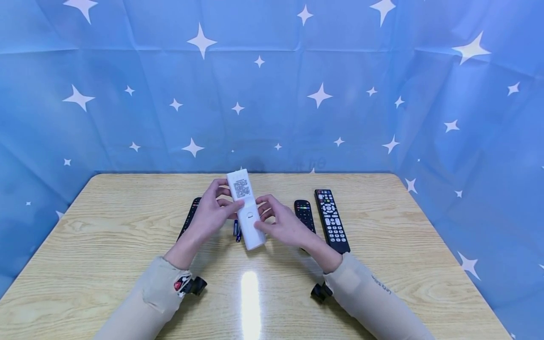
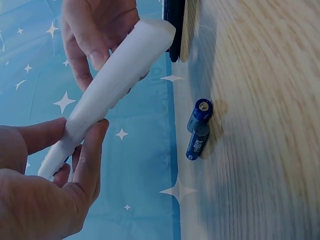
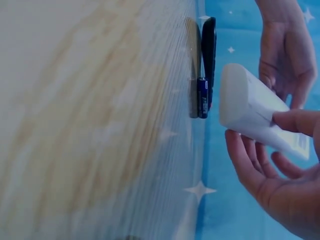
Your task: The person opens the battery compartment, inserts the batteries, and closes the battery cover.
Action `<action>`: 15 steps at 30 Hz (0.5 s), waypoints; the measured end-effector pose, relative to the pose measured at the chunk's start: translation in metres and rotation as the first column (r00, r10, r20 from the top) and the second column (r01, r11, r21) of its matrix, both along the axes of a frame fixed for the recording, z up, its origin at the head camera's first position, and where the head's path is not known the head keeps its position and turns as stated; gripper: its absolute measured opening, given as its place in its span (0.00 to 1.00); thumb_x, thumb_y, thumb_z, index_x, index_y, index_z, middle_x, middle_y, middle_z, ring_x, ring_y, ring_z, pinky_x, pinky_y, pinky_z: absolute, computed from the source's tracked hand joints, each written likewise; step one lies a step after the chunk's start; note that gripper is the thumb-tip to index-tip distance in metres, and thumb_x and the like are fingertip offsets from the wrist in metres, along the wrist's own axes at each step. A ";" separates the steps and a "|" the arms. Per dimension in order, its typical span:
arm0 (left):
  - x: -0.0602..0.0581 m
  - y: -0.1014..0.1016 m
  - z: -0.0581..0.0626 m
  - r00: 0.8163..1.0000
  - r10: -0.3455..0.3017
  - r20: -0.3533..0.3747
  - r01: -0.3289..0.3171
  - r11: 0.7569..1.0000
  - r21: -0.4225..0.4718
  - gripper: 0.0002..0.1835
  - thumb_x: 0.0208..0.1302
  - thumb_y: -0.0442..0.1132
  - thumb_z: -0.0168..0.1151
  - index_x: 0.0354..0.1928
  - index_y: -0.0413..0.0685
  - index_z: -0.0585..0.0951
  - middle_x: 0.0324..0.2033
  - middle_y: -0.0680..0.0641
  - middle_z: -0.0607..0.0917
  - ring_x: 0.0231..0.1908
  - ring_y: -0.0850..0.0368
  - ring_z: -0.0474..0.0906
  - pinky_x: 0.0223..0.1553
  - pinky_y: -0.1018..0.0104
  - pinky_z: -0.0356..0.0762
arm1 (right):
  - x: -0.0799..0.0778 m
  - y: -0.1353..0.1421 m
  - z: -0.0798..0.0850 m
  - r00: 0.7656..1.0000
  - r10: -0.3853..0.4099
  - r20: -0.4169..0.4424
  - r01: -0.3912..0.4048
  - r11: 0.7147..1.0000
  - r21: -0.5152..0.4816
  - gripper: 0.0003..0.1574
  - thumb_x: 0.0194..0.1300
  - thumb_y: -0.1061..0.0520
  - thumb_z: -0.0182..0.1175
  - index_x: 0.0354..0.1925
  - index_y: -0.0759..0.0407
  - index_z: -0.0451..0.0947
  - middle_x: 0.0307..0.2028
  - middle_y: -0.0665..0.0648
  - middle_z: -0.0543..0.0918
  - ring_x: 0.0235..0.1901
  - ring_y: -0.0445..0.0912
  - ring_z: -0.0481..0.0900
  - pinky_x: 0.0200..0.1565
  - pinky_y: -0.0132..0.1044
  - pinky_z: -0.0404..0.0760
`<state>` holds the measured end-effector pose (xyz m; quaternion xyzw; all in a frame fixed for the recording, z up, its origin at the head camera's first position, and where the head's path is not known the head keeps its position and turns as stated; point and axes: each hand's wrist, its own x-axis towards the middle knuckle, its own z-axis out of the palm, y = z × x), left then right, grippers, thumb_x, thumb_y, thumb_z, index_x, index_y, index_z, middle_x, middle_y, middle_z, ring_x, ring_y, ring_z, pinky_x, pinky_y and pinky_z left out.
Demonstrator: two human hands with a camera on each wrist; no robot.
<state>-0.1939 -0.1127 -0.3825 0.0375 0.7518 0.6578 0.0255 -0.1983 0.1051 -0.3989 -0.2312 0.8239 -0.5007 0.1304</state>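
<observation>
A white remote control [image 1: 250, 222] is held above the table, its back with a printed label turned up toward the head view. Near its upper end, my left hand [image 1: 214, 208] grips it, thumb across the back. My right hand [image 1: 282, 224] pinches the lower part between thumb and fingers. Button bumps show along the underside of the remote control [image 2: 112, 85] in the left wrist view. Below it on the table lie two blue batteries [image 2: 199, 127], touching each other; the remote partly hides them in the head view.
A black remote [image 1: 190, 217] lies behind my left forearm, partly covered. Right of my right hand lie a shorter black remote [image 1: 304, 213] and a longer black one [image 1: 331, 219] with pale buttons. A blue star-patterned curtain [image 1: 272, 94] hangs behind the wooden table [image 1: 106, 264].
</observation>
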 end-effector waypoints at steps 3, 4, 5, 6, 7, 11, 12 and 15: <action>-0.001 0.000 0.001 1.000 0.006 0.008 -0.006 1.000 0.016 0.32 0.68 0.30 0.68 0.69 0.41 0.65 0.51 0.37 0.76 0.40 0.47 0.84 0.39 0.55 0.88 | 0.002 -0.001 0.002 0.999 -0.018 -0.029 0.018 1.000 0.011 0.26 0.71 0.63 0.64 0.63 0.58 0.68 0.49 0.56 0.78 0.48 0.48 0.80 0.46 0.42 0.84; -0.001 0.000 0.002 1.000 0.007 0.010 -0.007 1.000 0.022 0.32 0.67 0.30 0.69 0.68 0.41 0.65 0.51 0.37 0.76 0.40 0.47 0.84 0.38 0.56 0.88 | 0.002 -0.001 0.002 0.999 -0.024 -0.039 0.024 1.000 0.015 0.25 0.71 0.63 0.64 0.62 0.58 0.68 0.49 0.56 0.78 0.48 0.48 0.80 0.45 0.42 0.84; -0.001 0.000 0.002 1.000 0.008 0.012 -0.009 1.000 0.029 0.32 0.67 0.30 0.69 0.68 0.41 0.65 0.51 0.37 0.76 0.40 0.48 0.84 0.38 0.56 0.88 | 0.003 -0.002 0.003 0.998 -0.027 -0.050 0.028 0.999 0.019 0.25 0.71 0.63 0.64 0.62 0.58 0.68 0.49 0.55 0.78 0.47 0.48 0.80 0.44 0.41 0.84; -0.002 -0.001 0.003 1.000 0.010 0.014 -0.011 0.999 0.036 0.32 0.66 0.29 0.69 0.68 0.41 0.65 0.51 0.37 0.75 0.40 0.48 0.84 0.38 0.56 0.88 | 0.003 -0.002 0.003 0.998 -0.028 -0.059 0.029 0.999 0.019 0.24 0.71 0.63 0.64 0.61 0.59 0.69 0.49 0.55 0.78 0.47 0.48 0.80 0.44 0.41 0.85; -0.002 0.000 0.003 1.000 0.012 0.015 -0.013 0.999 0.042 0.32 0.66 0.29 0.69 0.67 0.41 0.65 0.51 0.37 0.76 0.40 0.48 0.84 0.37 0.55 0.88 | 0.004 -0.002 0.004 0.997 -0.028 -0.068 0.030 0.999 0.019 0.24 0.71 0.63 0.64 0.61 0.59 0.69 0.49 0.55 0.77 0.47 0.48 0.80 0.43 0.41 0.85; -0.002 0.000 0.005 1.000 0.014 0.007 -0.014 0.998 0.054 0.32 0.66 0.30 0.70 0.66 0.41 0.64 0.51 0.37 0.75 0.40 0.48 0.84 0.38 0.55 0.88 | 0.005 -0.002 0.005 0.997 -0.020 -0.079 0.022 1.000 0.021 0.28 0.69 0.62 0.67 0.64 0.59 0.68 0.49 0.55 0.77 0.46 0.48 0.79 0.43 0.39 0.85; -0.001 0.000 0.005 1.000 0.015 0.002 -0.015 0.998 0.055 0.32 0.66 0.30 0.70 0.66 0.41 0.64 0.51 0.37 0.75 0.40 0.47 0.84 0.38 0.55 0.88 | 0.005 -0.002 0.005 0.997 -0.017 -0.079 0.019 1.000 0.025 0.31 0.69 0.61 0.68 0.65 0.59 0.68 0.49 0.55 0.77 0.47 0.48 0.79 0.43 0.39 0.86; 0.000 0.000 0.005 1.000 0.018 -0.013 -0.017 0.998 0.053 0.32 0.66 0.32 0.71 0.66 0.40 0.64 0.51 0.36 0.75 0.41 0.47 0.84 0.38 0.54 0.88 | 0.006 -0.003 0.006 0.997 -0.004 -0.073 0.007 0.999 0.049 0.38 0.65 0.57 0.72 0.68 0.57 0.66 0.50 0.54 0.76 0.47 0.47 0.78 0.43 0.38 0.86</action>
